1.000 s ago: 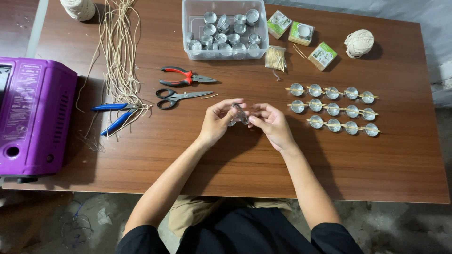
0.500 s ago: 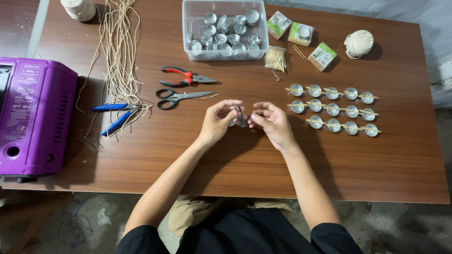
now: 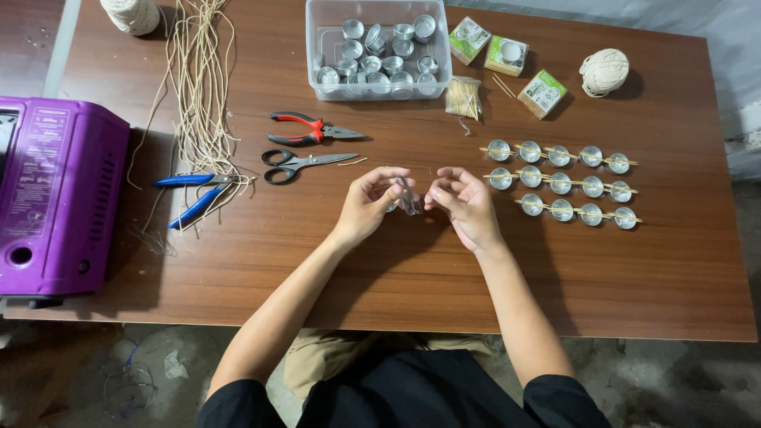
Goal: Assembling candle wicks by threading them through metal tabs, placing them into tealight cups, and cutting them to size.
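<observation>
My left hand [image 3: 372, 200] and my right hand [image 3: 462, 202] meet above the middle of the brown wooden table [image 3: 396, 269]. Between their fingertips is a small round metal cup [image 3: 408, 196], tilted on its edge. Both hands pinch it, the left from the left side and the right from the right. To the right lie three rows of metal cups threaded on thin sticks [image 3: 560, 184]. Black-handled scissors [image 3: 297, 163] rest just left of my left hand.
A clear plastic box of metal cups [image 3: 379, 49] stands at the back. Red-handled pliers [image 3: 311, 129], blue-handled pliers [image 3: 193, 196], loose cord strands [image 3: 198, 79], a purple machine [image 3: 55, 198], small green boxes [image 3: 507, 55], a bag of sticks [image 3: 463, 97] and twine balls [image 3: 604, 71] surround the work spot.
The hands stay in the same spot; the fingers have shifted slightly around the small metal cup.
</observation>
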